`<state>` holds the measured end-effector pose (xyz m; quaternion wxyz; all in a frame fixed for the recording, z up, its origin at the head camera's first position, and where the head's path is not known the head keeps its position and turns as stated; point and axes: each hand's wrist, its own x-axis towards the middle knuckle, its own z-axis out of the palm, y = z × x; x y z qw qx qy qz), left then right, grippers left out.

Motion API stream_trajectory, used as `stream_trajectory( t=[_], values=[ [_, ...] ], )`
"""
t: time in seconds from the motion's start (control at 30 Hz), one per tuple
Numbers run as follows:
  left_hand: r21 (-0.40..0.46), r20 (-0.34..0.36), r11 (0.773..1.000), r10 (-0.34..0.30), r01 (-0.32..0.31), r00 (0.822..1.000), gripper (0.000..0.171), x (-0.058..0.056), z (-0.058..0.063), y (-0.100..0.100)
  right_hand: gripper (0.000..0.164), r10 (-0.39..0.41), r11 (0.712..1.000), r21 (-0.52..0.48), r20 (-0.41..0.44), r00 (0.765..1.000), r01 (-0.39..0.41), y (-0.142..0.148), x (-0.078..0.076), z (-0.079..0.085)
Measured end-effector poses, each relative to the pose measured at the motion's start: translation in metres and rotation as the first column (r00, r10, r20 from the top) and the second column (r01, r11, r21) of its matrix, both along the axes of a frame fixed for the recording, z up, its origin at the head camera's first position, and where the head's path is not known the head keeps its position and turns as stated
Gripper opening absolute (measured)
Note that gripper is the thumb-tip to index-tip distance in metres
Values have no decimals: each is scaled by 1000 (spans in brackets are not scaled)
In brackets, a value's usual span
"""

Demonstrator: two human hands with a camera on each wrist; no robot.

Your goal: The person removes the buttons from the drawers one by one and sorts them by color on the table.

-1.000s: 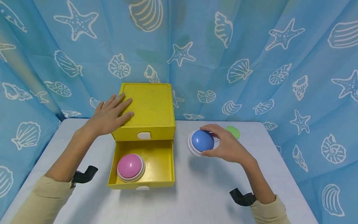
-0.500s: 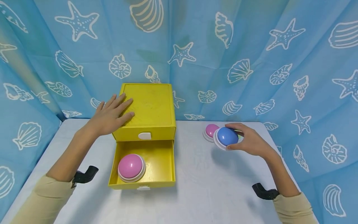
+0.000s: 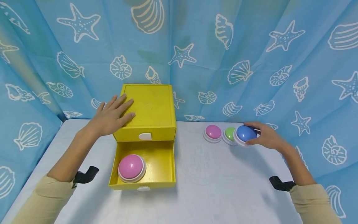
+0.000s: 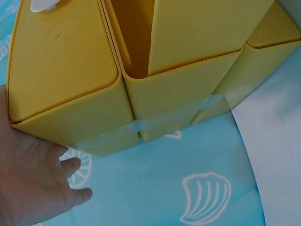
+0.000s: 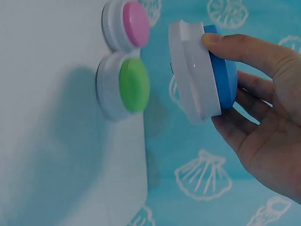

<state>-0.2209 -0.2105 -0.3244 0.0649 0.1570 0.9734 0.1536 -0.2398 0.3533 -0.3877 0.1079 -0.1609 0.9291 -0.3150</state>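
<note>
My right hand [image 3: 265, 136] grips a blue push button [image 3: 246, 133] with a white base, thumb and fingers around its edge. In the right wrist view the blue button hangs above the table surface, tipped on its side in that view. Just left of it in the head view stand a green button [image 3: 230, 133] and a pink button [image 3: 213, 132], both on white bases. My left hand [image 3: 109, 119] rests with spread fingers on the top left edge of a yellow drawer box [image 3: 151, 105]. The lower drawer [image 3: 160, 161] is pulled out, and a larger pink button [image 3: 130, 166] sits in its left half.
The white table [image 3: 201, 193] ends at the back against a blue curtain [image 3: 195, 28] with white shells and starfish. The upper drawer, with a white handle [image 3: 145, 136], is closed. The open drawer juts toward the table's front.
My right hand has carried the blue button to the right, past the smaller pink and green buttons, which it had covered from view. My left hand stays on the box.
</note>
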Motion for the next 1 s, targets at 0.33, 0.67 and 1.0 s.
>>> stream_trajectory(
  t=[0.33, 0.67, 1.0],
  values=[
    [-6, -9, 1000, -1, 1, 1000, 74, 0, 1, 1, 83, -37, 997, 66, 55, 998, 33, 34, -19, -19],
    [11, -12, 1000, -4, 4, 1000, 74, 1, -1, -1, 88, -112, 983, 157, 86, 990, 97, 51, -32, -42],
    [8, -20, 1000, 0, 1, 1000, 74, 1, -1, -1, 89, -193, 966, 201, 130, 973, 164, 58, -38, -68]
  ],
)
